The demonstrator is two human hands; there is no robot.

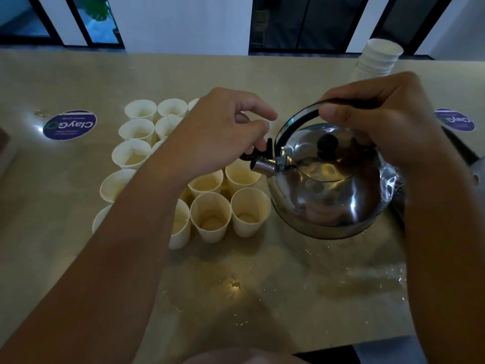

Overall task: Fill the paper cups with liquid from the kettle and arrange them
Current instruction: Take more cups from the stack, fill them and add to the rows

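Note:
A shiny steel kettle [330, 190] hangs above the table, tilted slightly left, with its spout over the right edge of a cluster of white paper cups [210, 216]. My right hand [380, 122] grips the kettle's black arched handle from above. My left hand [223, 135] reaches across the cups and pinches the black spout cap lever [262, 148]. Several cups stand in rows; those nearest hold a little pale liquid at the bottom. My left forearm hides part of the cluster.
A tall stack of unused paper cups [378, 61] stands at the back right. Round purple stickers lie on the beige table, one at the left [70, 124] and another at the right [455, 120]. Spilled water glistens on the table at the front right [341, 279].

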